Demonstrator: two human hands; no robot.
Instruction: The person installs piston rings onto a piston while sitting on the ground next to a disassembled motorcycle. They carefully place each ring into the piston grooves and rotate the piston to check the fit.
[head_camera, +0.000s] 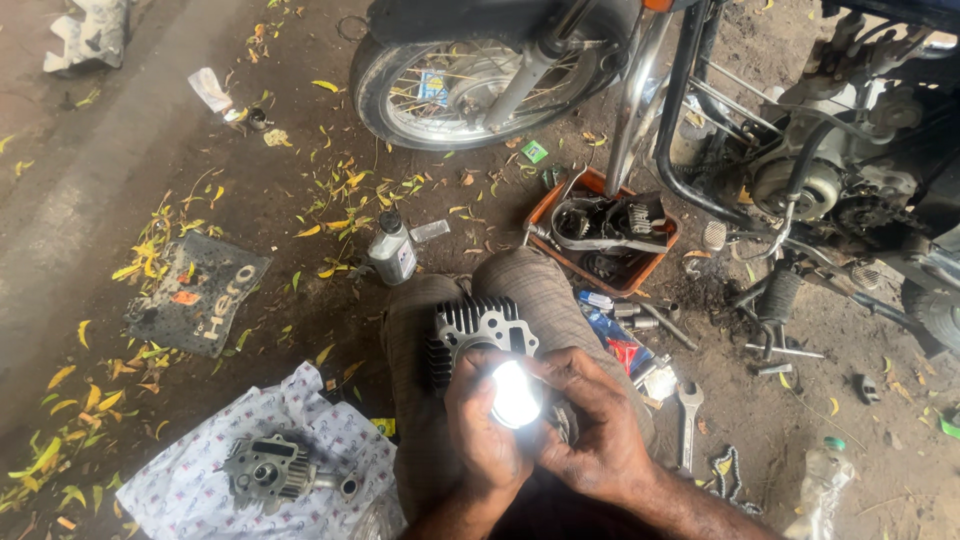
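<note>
A finned metal engine cylinder block (478, 328) rests on my lap, over my knees. Both hands meet just below it around a shiny round piston (515, 394) that glares white in the light. My left hand (485, 430) cups the piston from the left, and my right hand (592, 425) grips it from the right with the fingers curled over its edge. The piston sits at the mouth of the cylinder bore.
A cylinder head (272, 472) lies on a patterned white cloth (200, 490) at lower left. An orange tray (640, 272) of parts, a small oil bottle (392, 250), a spanner (687, 415) and loose tools lie on the dirt. A motorcycle (700, 90) stands ahead.
</note>
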